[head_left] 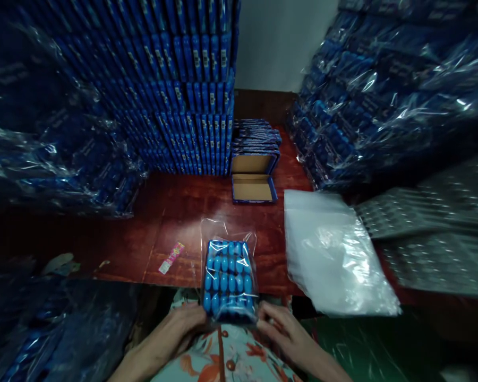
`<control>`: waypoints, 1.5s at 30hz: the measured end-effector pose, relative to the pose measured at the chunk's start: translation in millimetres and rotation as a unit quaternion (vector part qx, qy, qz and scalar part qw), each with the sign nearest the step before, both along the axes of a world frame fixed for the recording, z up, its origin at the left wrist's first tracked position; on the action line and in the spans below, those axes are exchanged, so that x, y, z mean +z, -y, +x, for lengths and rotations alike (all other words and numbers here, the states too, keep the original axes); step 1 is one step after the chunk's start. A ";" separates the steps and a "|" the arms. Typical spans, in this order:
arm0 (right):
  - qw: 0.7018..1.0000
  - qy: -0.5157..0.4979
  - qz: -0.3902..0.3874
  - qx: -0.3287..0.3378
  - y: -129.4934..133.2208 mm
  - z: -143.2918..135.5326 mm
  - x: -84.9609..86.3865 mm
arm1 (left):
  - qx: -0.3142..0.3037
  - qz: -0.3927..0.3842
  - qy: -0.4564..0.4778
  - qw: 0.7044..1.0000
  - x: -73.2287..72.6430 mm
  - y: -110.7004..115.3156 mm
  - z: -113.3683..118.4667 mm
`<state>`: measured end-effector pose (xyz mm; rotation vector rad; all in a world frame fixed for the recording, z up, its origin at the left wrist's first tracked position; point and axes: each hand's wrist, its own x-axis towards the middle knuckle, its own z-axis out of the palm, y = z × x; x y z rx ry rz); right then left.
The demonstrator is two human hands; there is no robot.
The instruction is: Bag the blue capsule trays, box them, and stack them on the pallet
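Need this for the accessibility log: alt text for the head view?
Both hands, left hand and right hand, hold a clear bag of blue oval pieces at the near edge of a red-brown table. Beyond lie a pile of empty clear bags, open blue boxes and stacked blue boxes.

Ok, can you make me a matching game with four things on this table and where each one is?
Things:
1. blue tray
2. open box
3. clear bags
4. pink strip

Places:
A. flat on the table, left of the tray
B. in a pile on the right
C. at the near edge, inside a bag, between both hands
D. mid-table, in front of a stack of boxes

Pairs: 1-C, 2-D, 3-B, 4-A
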<state>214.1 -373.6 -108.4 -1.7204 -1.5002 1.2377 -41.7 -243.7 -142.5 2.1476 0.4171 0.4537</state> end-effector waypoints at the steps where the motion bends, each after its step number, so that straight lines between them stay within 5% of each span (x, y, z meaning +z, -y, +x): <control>1: 1.000 0.000 0.008 -0.015 -9.9 3.7 13.1 | -0.011 0.006 -0.024 1.000 21.2 -9.7 4.2; 6: 0.976 0.004 0.213 -0.054 -53.2 22.9 73.8 | 0.023 0.119 -0.024 0.992 121.8 -59.7 14.3; 8: 0.947 0.041 0.308 -0.082 -72.1 30.2 92.1 | 0.067 0.213 -0.001 0.975 146.9 -78.9 21.7; 11: 0.897 0.087 0.407 -0.151 -107.0 40.4 105.8 | 0.129 0.291 0.018 0.948 164.2 -109.5 44.0; 14: 0.882 0.009 0.427 -0.201 -144.5 47.8 103.5 | 0.191 0.243 0.090 0.947 159.3 -137.4 73.2; 16: 0.889 -0.108 0.387 -0.217 -164.7 49.9 97.7 | 0.228 0.124 0.184 0.948 146.5 -150.0 90.1; 20: 0.883 -0.246 0.319 -0.240 -185.7 48.3 88.6 | 0.279 -0.155 0.323 0.891 116.3 -158.5 110.1; 24: 0.876 -0.249 0.323 -0.259 -193.3 46.8 87.6 | 0.282 -0.266 0.361 0.848 105.0 -158.1 118.5; 28: 0.836 -0.150 0.398 -0.346 -201.6 51.2 92.0 | 0.246 -0.325 0.366 0.837 116.4 -160.8 122.3; 31: 0.793 0.013 0.463 -0.395 -204.8 53.0 100.4 | 0.237 -0.346 0.361 0.833 129.5 -163.3 123.4; 33: 0.747 0.161 0.523 -0.377 -206.2 48.6 109.3 | 0.228 -0.353 0.362 0.832 136.1 -164.0 124.2; 35: 0.721 0.294 0.559 -0.284 -210.3 39.4 119.8 | 0.217 -0.361 0.356 0.834 140.1 -164.1 125.0; 37: 0.745 0.361 0.538 -0.157 -219.9 28.7 130.1 | 0.212 -0.361 0.348 0.839 141.5 -163.6 125.7; 40: 0.832 0.334 0.443 -0.013 -242.6 18.9 140.7 | 0.207 -0.349 0.358 0.841 139.9 -161.8 125.7; 43: 0.907 0.217 0.358 0.039 -263.0 18.9 144.2 | 0.225 -0.348 0.380 0.827 133.9 -158.4 123.6; 45: 0.925 0.166 0.340 0.033 -270.7 20.3 144.2 | 0.235 -0.358 0.376 0.822 128.1 -155.7 121.5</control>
